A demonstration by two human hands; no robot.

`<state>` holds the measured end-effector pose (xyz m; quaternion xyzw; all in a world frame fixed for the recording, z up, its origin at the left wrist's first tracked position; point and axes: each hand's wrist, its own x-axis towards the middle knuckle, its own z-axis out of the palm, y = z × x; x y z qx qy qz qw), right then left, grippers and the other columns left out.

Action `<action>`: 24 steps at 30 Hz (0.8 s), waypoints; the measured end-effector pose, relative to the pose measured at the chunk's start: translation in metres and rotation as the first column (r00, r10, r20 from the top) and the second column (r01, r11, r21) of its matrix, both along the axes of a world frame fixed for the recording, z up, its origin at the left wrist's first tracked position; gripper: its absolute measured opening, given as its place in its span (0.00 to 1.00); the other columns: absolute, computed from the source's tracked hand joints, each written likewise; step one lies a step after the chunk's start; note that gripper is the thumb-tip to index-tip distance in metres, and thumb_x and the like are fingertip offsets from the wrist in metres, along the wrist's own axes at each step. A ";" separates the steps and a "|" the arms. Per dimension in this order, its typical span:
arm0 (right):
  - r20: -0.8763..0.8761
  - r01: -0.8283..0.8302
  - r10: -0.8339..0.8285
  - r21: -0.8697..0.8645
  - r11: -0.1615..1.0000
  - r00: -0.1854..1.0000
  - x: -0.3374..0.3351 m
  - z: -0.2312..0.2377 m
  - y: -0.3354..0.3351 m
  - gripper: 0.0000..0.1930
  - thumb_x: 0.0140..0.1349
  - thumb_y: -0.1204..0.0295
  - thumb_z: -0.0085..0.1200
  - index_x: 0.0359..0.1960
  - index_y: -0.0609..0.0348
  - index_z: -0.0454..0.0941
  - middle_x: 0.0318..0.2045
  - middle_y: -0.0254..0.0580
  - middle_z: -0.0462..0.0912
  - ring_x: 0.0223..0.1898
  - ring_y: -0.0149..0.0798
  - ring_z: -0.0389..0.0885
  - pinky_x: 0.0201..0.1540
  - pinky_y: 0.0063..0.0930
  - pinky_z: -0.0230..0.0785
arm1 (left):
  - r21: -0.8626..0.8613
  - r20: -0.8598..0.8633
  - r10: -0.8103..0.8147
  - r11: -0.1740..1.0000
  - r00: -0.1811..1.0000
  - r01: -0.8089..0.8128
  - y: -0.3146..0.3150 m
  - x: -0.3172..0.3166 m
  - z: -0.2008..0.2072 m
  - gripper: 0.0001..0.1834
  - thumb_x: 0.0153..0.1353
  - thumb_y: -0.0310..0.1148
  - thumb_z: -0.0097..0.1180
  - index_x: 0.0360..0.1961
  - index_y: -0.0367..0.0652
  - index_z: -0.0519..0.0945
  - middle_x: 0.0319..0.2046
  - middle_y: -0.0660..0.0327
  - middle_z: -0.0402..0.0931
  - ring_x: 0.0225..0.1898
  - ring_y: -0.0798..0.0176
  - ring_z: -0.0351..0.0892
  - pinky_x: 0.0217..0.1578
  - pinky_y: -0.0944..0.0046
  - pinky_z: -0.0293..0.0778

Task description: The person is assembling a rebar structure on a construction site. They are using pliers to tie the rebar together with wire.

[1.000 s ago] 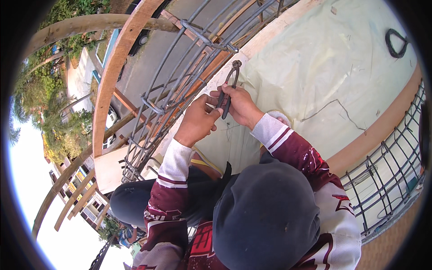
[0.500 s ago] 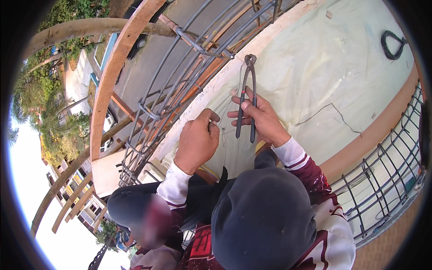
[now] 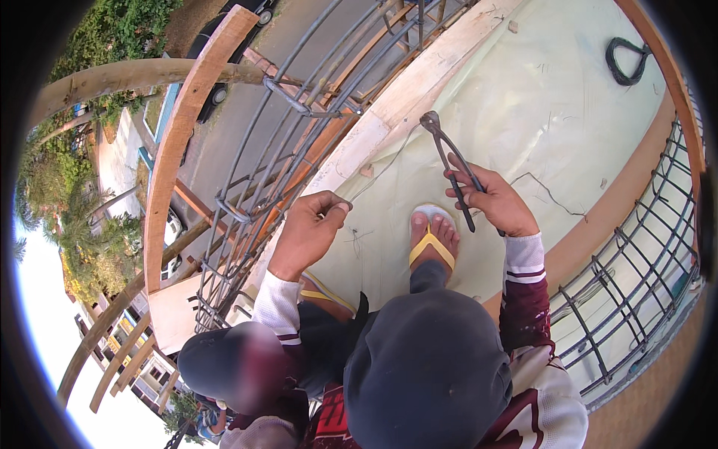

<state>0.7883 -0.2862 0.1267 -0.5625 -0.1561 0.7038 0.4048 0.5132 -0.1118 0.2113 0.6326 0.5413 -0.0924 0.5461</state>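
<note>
My right hand (image 3: pixel 502 200) grips the dark handles of a pair of end-cutting pincers (image 3: pixel 441 142), whose jaws point up and away to the left. A thin piece of tie wire (image 3: pixel 388 162) runs in a slight curve from near the pincers' jaws down to my left hand (image 3: pixel 308 230). The fingertips of that hand are pinched together on the wire's near end. Whether the jaws bite the wire I cannot tell. Below the hands, my foot in a yellow-strapped flip-flop (image 3: pixel 432 251) stands on the pale sheeting (image 3: pixel 479 292).
A cage of steel bars (image 3: pixel 254 187) runs along the left, beside a wooden board (image 3: pixel 400 105) and above a road. At the far right lies a coil of dark wire (image 3: pixel 636 77); nearer is steel mesh (image 3: pixel 628 299). A bent wire piece (image 3: pixel 550 193) lies on the sheeting.
My hands have moved apart, the right one going right with the pincers, which now tilt left. The wire stretches out between the pincers and my left hand. My foot has come into view.
</note>
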 end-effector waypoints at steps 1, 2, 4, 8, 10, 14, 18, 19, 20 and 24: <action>-0.062 0.036 -0.034 0.033 0.999 0.997 0.002 0.002 -0.001 0.40 0.54 0.84 0.44 0.74 0.60 0.58 0.64 0.50 0.74 0.60 0.44 0.79 0.59 0.36 0.72 | -0.007 -0.008 -0.053 0.999 0.999 0.053 0.002 0.001 0.003 0.11 0.64 0.29 0.55 0.39 0.33 0.84 0.27 0.52 0.82 0.29 0.64 0.80 0.34 0.63 0.73; -0.141 0.070 -0.056 0.094 0.993 0.988 0.003 0.003 -0.002 0.41 0.53 0.85 0.44 0.75 0.60 0.58 0.65 0.50 0.73 0.60 0.45 0.79 0.60 0.36 0.72 | 0.104 -0.106 -0.143 0.983 0.984 0.154 0.002 0.001 0.007 0.09 0.62 0.28 0.56 0.37 0.33 0.84 0.28 0.57 0.83 0.31 0.65 0.80 0.37 0.64 0.74; -0.301 0.136 -0.090 0.136 0.981 0.950 0.003 0.007 0.000 0.43 0.50 0.86 0.42 0.75 0.61 0.57 0.68 0.51 0.71 0.62 0.46 0.77 0.62 0.36 0.70 | 0.411 -0.160 -0.088 0.900 0.983 0.147 -0.001 0.005 0.010 0.08 0.63 0.28 0.57 0.38 0.36 0.85 0.31 0.52 0.83 0.32 0.55 0.82 0.37 0.57 0.75; -0.147 0.074 -0.053 0.138 0.988 0.988 0.002 0.010 0.005 0.41 0.53 0.86 0.42 0.74 0.59 0.59 0.67 0.48 0.72 0.62 0.44 0.78 0.60 0.35 0.71 | 0.617 -0.195 -0.043 0.771 0.980 0.157 -0.008 0.013 0.007 0.08 0.62 0.28 0.57 0.40 0.39 0.84 0.35 0.49 0.83 0.37 0.44 0.84 0.38 0.49 0.77; 0.120 -0.119 0.111 0.061 0.991 0.987 0.003 0.012 0.005 0.39 0.55 0.85 0.42 0.74 0.57 0.59 0.63 0.47 0.75 0.59 0.42 0.79 0.58 0.32 0.71 | 0.636 -0.285 -0.052 0.737 0.957 0.230 -0.011 0.016 0.001 0.09 0.63 0.28 0.56 0.42 0.40 0.83 0.38 0.49 0.82 0.37 0.43 0.84 0.39 0.47 0.77; 0.547 -0.370 0.264 0.092 0.924 0.795 0.002 0.020 -0.001 0.35 0.59 0.82 0.44 0.72 0.54 0.62 0.48 0.53 0.82 0.47 0.49 0.81 0.51 0.32 0.71 | 0.646 -0.461 -0.044 0.668 0.886 0.370 -0.018 0.023 -0.021 0.10 0.62 0.25 0.54 0.44 0.43 0.81 0.39 0.47 0.79 0.38 0.39 0.81 0.38 0.44 0.75; 0.533 -0.362 0.286 0.040 0.931 0.796 0.016 0.030 -0.013 0.33 0.56 0.80 0.42 0.69 0.61 0.65 0.50 0.64 0.81 0.50 0.64 0.80 0.54 0.47 0.71 | 0.654 -0.316 -0.144 0.684 0.938 0.325 -0.010 0.035 -0.042 0.10 0.62 0.23 0.53 0.44 0.39 0.81 0.38 0.47 0.80 0.40 0.39 0.81 0.40 0.46 0.76; 0.565 -0.317 0.274 -0.022 0.948 0.778 0.018 0.031 -0.016 0.34 0.55 0.80 0.42 0.69 0.61 0.65 0.46 0.65 0.82 0.47 0.65 0.80 0.52 0.47 0.71 | 0.627 -0.229 -0.189 0.721 0.955 0.294 -0.006 0.038 -0.045 0.10 0.63 0.23 0.53 0.44 0.36 0.81 0.39 0.47 0.81 0.42 0.40 0.82 0.41 0.47 0.77; 0.565 -0.308 0.297 -0.079 0.948 0.770 0.025 0.032 -0.022 0.34 0.54 0.80 0.43 0.68 0.61 0.67 0.43 0.65 0.83 0.45 0.64 0.81 0.49 0.47 0.72 | 0.570 -0.111 -0.172 0.796 0.979 0.204 -0.006 0.042 -0.046 0.10 0.63 0.21 0.51 0.43 0.34 0.81 0.36 0.47 0.82 0.39 0.41 0.82 0.41 0.49 0.76; 0.565 -0.096 0.156 -0.135 0.986 0.810 0.042 0.028 -0.037 0.32 0.56 0.80 0.43 0.67 0.61 0.67 0.38 0.62 0.83 0.40 0.61 0.81 0.45 0.47 0.72 | 0.200 0.167 0.023 0.978 0.986 -0.056 -0.008 0.058 -0.044 0.08 0.69 0.24 0.48 0.44 0.34 0.79 0.34 0.60 0.78 0.22 0.73 0.72 0.22 0.72 0.69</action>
